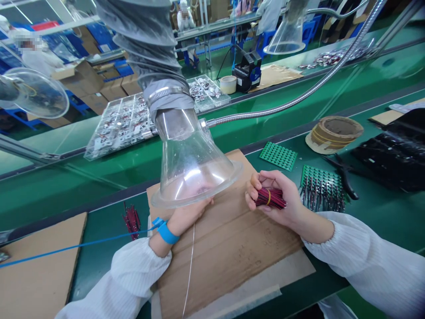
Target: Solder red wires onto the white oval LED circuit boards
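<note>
The right hand (274,195) is curled closed around a thick bundle of red and black wires (270,198), its fingers and thumb pressed together over the wires. The bundle sits just above the right edge of a cardboard sheet (229,266) and is tied around the middle with a yellow band (268,196). Its thin wires lie straight and tidy, all running the same way.

The left hand (189,217) lies at the top of the cardboard sheet beneath a clear plastic hood (192,173). Its fingers are hidden and blurred behind the plastic, so I cannot tell whether they are spread or pressed together. A blue strap (167,233) circles that wrist, and a blue cord (76,248) runs from it past the sheet's left side.

The work looks partly done. Just right of the sheet, a green circuit board (308,175) has dense rows of wires standing in it, while a second green board (278,156), beyond the sheet's top corner, appears to hold none. The banded bundle looks largely unused, and a small bunch of loose wires (132,220) lies just left of the sheet. A single thin wire (191,270) rests on the cardboard below the hood. Black-handled pliers (345,181) lie right of the wired board, beyond the sheet.
</note>
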